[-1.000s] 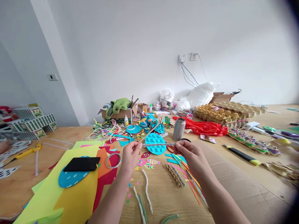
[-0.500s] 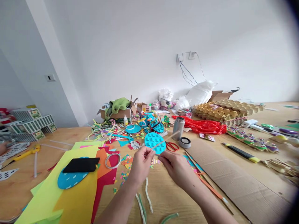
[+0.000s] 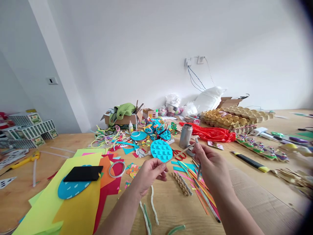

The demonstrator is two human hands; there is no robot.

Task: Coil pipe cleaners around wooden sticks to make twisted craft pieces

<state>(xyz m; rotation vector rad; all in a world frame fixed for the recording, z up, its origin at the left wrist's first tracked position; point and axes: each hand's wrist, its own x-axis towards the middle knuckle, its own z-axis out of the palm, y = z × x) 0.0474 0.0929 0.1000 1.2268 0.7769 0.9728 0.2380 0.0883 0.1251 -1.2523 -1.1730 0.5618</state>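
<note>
A: what changed?
B: left hand (image 3: 153, 173) pinched the near end of a thin stick (image 3: 178, 154), blue disc (image 3: 161, 150) just beyond that hand
A: right side?
B: stick ran up to the right hand (image 3: 211, 163), which pinched a grey fuzzy strand (image 3: 199, 173) there, one end up, one hanging below. A second earlier the strand was stretched between both hands
A: meaning?
B: I'd judge work had shifted to the stick's far end; couldn't tell if strand was wrapped on
</note>
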